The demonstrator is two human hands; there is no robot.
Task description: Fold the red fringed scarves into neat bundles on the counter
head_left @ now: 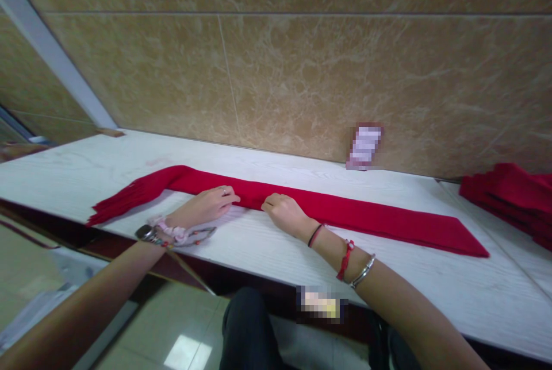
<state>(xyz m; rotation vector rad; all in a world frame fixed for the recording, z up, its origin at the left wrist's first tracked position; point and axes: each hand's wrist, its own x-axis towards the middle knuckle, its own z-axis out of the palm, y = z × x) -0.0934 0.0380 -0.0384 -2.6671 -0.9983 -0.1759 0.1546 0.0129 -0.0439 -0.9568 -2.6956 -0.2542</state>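
A long red scarf [353,209] lies folded into a narrow strip along the white tabletop. Its fringed end bends toward the front edge on the left, and the other end comes to a slanted corner on the right. My left hand [211,203], with a ring on one finger, has its fingertips pinched at the scarf's near edge, left of the middle. A short way to the right, my right hand [284,212] is closed with its bent fingers on the same edge. A watch and a hair scrunchie are on my left wrist; several bracelets circle my right forearm.
A folded pile of red cloth [509,200] rests at the table's right end. Against the tiled wall [284,83] leans a small blurred rectangular thing [364,147]. The white table [267,249] has an open shelf under its front edge, above my legs.
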